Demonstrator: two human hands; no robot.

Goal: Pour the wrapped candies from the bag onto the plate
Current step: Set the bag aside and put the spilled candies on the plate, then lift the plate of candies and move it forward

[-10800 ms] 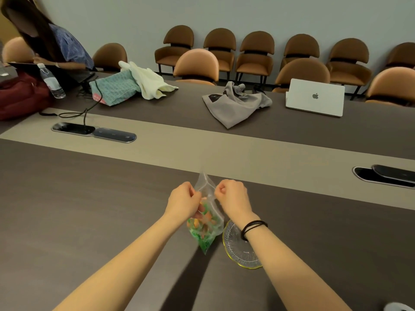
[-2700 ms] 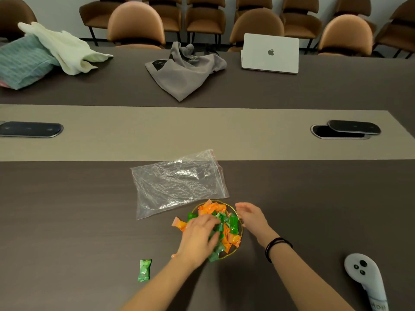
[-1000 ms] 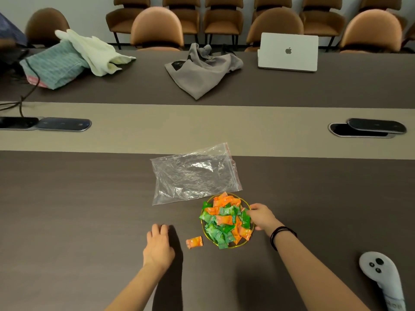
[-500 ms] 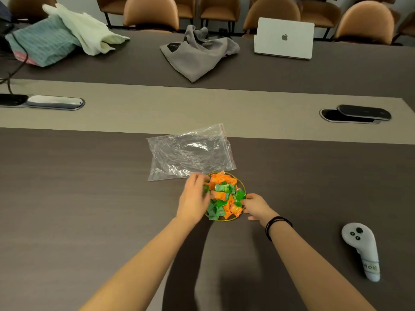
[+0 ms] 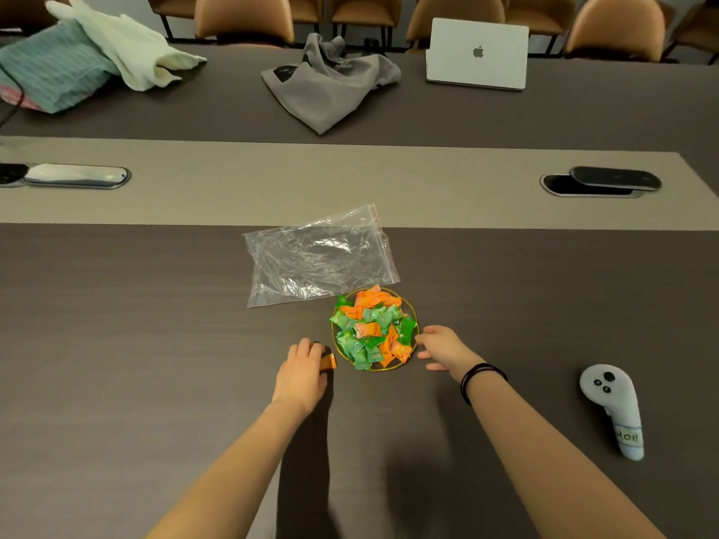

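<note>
A small glass plate with a yellow rim [image 5: 389, 369] sits on the dark table, heaped with green and orange wrapped candies [image 5: 371, 328]. Just behind it the clear zip bag [image 5: 319, 258] lies flat and empty. My left hand [image 5: 303, 369] rests on the table left of the plate, its fingers curled over one stray orange candy [image 5: 330, 361] that pokes out beside the rim. My right hand [image 5: 441, 346] is at the plate's right edge, fingertips against the rim, holding nothing.
A white hand controller [image 5: 611, 406] lies at the right. Two cable hatches [image 5: 599, 180] [image 5: 78, 175] sit in the beige centre strip. At the far side are a laptop [image 5: 476, 52], a grey cloth [image 5: 330, 79], folded towels [image 5: 78, 56] and chairs.
My left hand has drawn back from the plate to the table on its left and closed over the stray orange candy. The right hand stays at the plate's rim.
</note>
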